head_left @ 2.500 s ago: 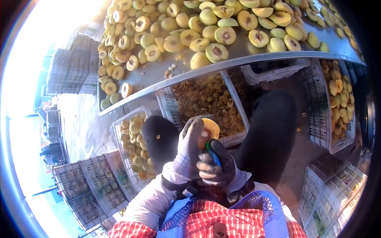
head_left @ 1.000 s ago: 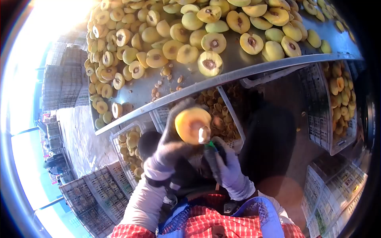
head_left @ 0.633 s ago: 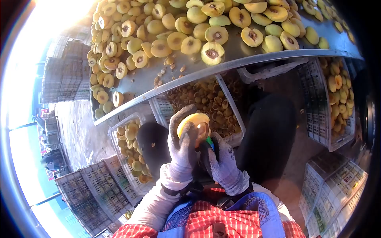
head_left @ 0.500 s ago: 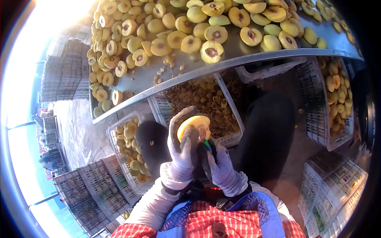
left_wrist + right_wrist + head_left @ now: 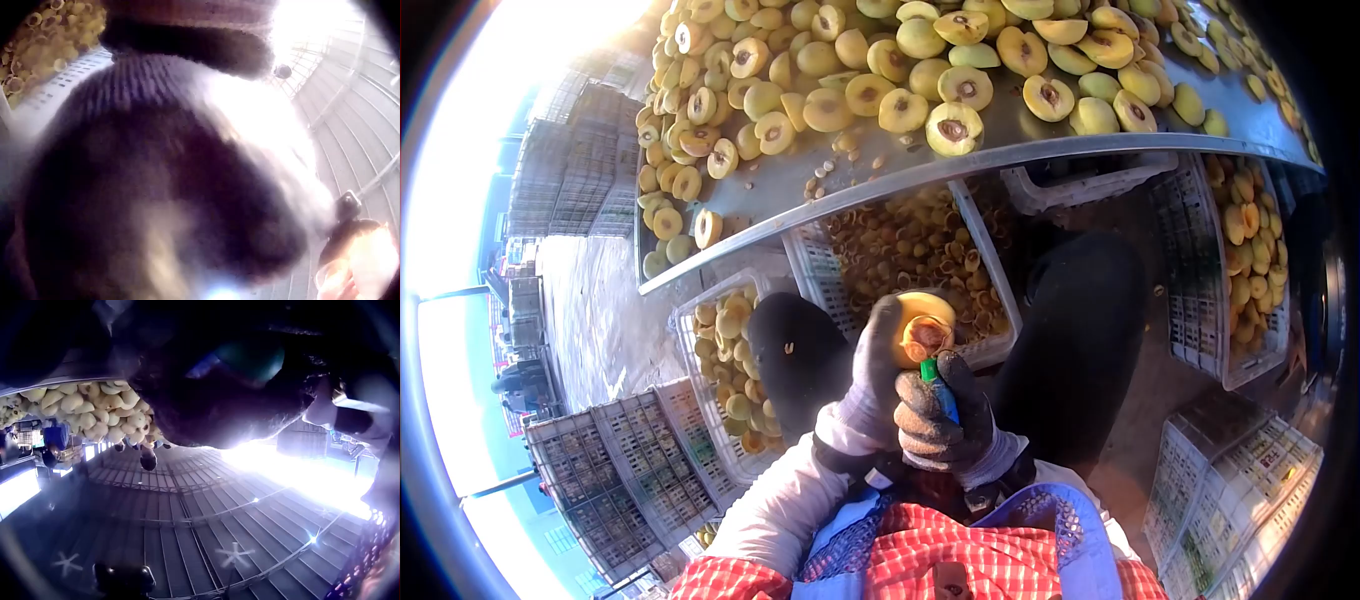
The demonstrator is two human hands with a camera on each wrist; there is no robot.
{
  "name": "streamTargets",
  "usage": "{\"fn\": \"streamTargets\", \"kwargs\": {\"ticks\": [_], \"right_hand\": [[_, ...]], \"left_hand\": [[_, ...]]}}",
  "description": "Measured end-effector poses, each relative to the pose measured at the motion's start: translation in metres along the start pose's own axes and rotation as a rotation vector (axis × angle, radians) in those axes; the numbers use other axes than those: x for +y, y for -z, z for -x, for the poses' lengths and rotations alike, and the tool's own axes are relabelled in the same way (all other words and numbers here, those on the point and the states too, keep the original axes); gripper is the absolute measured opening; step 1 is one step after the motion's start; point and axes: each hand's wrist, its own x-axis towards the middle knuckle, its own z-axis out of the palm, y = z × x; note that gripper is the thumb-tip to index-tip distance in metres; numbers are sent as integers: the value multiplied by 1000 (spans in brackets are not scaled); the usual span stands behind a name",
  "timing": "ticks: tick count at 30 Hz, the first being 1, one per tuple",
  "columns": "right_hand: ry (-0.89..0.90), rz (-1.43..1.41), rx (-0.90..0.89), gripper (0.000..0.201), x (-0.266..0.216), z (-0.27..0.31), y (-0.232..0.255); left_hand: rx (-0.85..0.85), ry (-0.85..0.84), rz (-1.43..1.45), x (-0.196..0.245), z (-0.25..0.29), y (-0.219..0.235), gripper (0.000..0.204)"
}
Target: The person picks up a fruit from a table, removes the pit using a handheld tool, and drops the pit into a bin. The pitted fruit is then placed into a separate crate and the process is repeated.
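Metal table point(image 5: 775, 190) beyond, fruit half point(image 5: 926, 322) in left fingers point(image 5: 884, 322)

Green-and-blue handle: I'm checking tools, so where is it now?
Just below the head view's centre, the handle is gripped by the right hand, beside the cut fruit in the left hand.

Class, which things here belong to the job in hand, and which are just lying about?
Seemingly in the job:
Gloved left hand, holding a yellow, round halved fruit
Gloved right hand, gripping a green-and-blue-handled tool
Yellow-green fruit halves on the grey metal table

Seemingly just lying about:
Stacked, grey, slotted plastic crates at left
Pale, boxy plastic crates at lower right
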Motion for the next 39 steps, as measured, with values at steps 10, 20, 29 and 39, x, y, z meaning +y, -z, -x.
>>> {"fn": "streamTargets", "kwargs": {"ticks": [10,20,29,39], "right_hand": [[1,303,259,45,-27,-10,32],[-59,45,-88,47,-62,-8,77],[1024,1272,483,30,-54,3,-27],[1071,2304,715,34,-33,-2,-25]], "left_hand": [[680,-592,-1739,121,-5,173,41],[8,-564,-1959,82,-211,-101,43],[-282,-472,-579,67,-100,-53,50],[63,-466,-482,12,-23,-35,40]]}}
